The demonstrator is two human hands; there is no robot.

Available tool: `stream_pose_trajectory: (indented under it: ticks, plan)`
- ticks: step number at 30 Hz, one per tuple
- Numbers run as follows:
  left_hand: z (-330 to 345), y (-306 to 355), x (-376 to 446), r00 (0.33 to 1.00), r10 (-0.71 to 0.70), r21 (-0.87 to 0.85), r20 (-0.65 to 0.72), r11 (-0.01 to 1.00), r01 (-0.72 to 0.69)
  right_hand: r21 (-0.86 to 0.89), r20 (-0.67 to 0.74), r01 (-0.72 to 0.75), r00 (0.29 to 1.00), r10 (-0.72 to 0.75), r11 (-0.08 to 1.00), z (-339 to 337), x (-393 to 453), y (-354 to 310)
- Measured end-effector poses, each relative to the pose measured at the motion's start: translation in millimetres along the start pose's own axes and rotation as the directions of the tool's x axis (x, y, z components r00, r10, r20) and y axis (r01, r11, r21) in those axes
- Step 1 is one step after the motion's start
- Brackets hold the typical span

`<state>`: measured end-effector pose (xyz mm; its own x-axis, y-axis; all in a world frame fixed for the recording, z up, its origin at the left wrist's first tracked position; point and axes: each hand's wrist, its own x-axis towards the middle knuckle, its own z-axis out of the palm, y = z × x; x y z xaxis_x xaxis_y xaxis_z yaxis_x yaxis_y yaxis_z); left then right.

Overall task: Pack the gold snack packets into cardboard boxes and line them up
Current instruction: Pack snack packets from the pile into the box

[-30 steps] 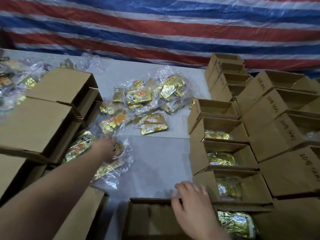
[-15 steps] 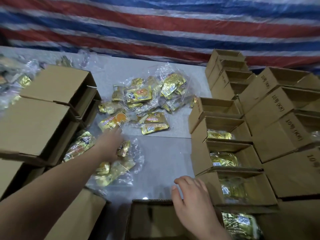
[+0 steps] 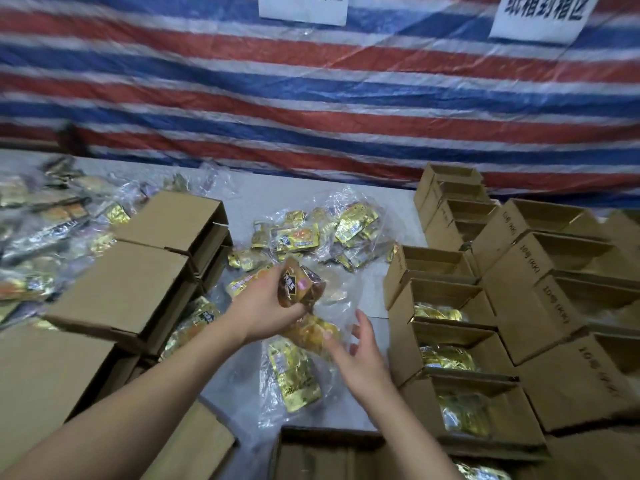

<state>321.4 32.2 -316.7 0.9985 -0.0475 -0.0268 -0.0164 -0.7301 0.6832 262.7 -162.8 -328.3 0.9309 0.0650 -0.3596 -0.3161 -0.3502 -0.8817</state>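
The left hand [image 3: 266,303] held a clear bag of gold snack packets [image 3: 304,306] above the bench [image 3: 367,216], its grip curled round the bag's upper end, so the bag hung down and to the right of the fingers. The right hand [image 3: 360,358] was just beside the bag's lower part, fingers spread and relaxed; whether they touched the plastic could not be told. A row of open cardboard boxes [image 3: 446,327] stood to the right, several already holding packets. More loose packets [image 3: 311,233] lay farther back.
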Motion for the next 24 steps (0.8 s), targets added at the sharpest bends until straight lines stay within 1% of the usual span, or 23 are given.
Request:
stream_pose_trajectory:
  ticks: [2,3,5,6,8,9,11,13,14,15,17,19,21,22,23,24]
  plan:
    - [-5.3,16.8,-3.3,0.998,-0.039,-0.090,-0.052,0.995,0.034,0.132,0.041,0.004,0.999,-0.010,0.991,0.7,-5.8,-8.8]
    - [-8.4,24.4,-4.3,0.994,-0.077,-0.149,-0.075,0.987,0.065,0.242,0.032,0.013,0.999,-0.021,0.970,-0.5,-9.1,-9.5]
    - [-14.4,38.8,-6.1,0.982,-0.166,-0.293,-0.091,0.947,0.133,0.480,-0.001,0.028,1.000,-0.031,0.877,-5.1,-15.0,-8.5]
    - [-16.2,44.9,-6.9,0.975,-0.206,-0.369,-0.085,0.915,0.162,0.561,-0.004,0.041,0.999,-0.047,0.827,-7.9,-17.3,-8.0]
    - [-17.3,57.2,-10.7,0.967,-0.252,-0.486,-0.037,0.850,0.203,0.581,0.023,0.088,0.992,-0.125,0.809,-12.4,-22.7,-11.0]
    - [-16.4,64.6,-13.8,0.969,-0.246,-0.516,-0.003,0.831,0.209,0.575,0.029,0.115,0.987,-0.160,0.810,-14.5,-25.5,-14.6]
    - [-10.9,81.8,-23.5,0.982,-0.186,-0.540,0.034,0.824,0.174,0.588,0.005,0.123,0.988,-0.156,0.799,-19.5,-29.8,-25.5]
    - [-4.1,103.2,-33.4,0.995,-0.100,-0.536,-0.003,0.840,0.082,0.578,-0.032,0.138,0.989,-0.147,0.804,-25.7,-35.0,-43.2]
    - [-1.3,114.0,-37.1,0.997,-0.069,-0.519,-0.025,0.854,0.046,0.577,-0.028,0.161,0.984,-0.177,0.801,-28.6,-38.1,-52.8]
    - [1.0,123.8,-39.9,0.998,-0.036,-0.479,-0.044,0.878,0.010,0.572,-0.017,0.176,0.979,-0.203,0.801,-31.8,-42.1,-63.0]
    - [3.8,140.3,-44.1,0.997,0.032,-0.396,-0.069,0.917,-0.057,0.575,-0.009,0.167,0.980,-0.198,0.801,-40.5,-48.7,-77.4]
    - [6.0,149.7,-45.9,0.992,0.070,-0.362,-0.109,0.926,-0.105,0.617,-0.011,0.146,0.984,-0.178,0.774,-51.7,-52.7,-84.2]
    - [8.6,155.3,-47.5,0.979,0.102,-0.274,-0.174,0.950,-0.148,0.649,-0.010,0.133,0.986,-0.167,0.749,-62.5,-60.4,-90.9]
    - [9.8,157.4,-49.1,0.977,0.111,-0.249,-0.184,0.956,-0.155,0.665,0.000,0.124,0.986,-0.166,0.737,-67.3,-63.3,-91.6]
    - [10.9,159.5,-51.2,0.980,0.099,-0.287,-0.171,0.947,-0.146,0.677,0.014,0.112,0.986,-0.164,0.727,-72.0,-66.0,-90.6]
    - [11.2,161.6,-54.0,0.989,0.067,-0.388,-0.132,0.915,-0.114,0.683,0.037,0.103,0.984,-0.176,0.723,-77.1,-68.2,-87.7]
